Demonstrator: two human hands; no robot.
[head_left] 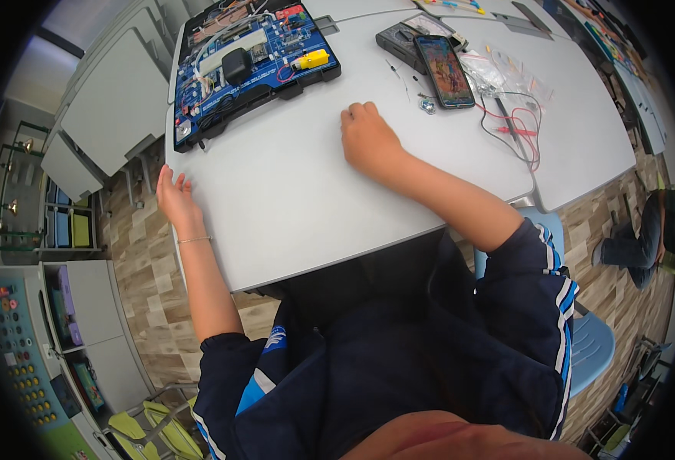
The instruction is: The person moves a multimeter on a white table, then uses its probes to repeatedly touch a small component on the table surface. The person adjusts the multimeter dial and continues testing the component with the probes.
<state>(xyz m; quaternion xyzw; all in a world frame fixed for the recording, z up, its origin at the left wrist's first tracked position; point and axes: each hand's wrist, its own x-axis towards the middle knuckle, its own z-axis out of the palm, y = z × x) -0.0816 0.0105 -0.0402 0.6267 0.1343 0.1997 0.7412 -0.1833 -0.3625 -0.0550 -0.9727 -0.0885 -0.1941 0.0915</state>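
My left hand is at the left edge of the white table, its fingers stretched out and nothing in them. My right hand rests on the tabletop with its fingers curled in; a tiny dark spot shows at the fingertips, but what they hold, if anything, is hidden. Beyond both hands lies an open black case with a blue electronics board, carrying a yellow motor and a black block. To the right of my right hand a smartphone with a lit screen leans on a dark multimeter.
Red and black test leads, clear plastic bags and a small coiled-wire part lie on the right. Blue chairs stand by my right side. Another person's legs show at the far right. Folded tables stand left.
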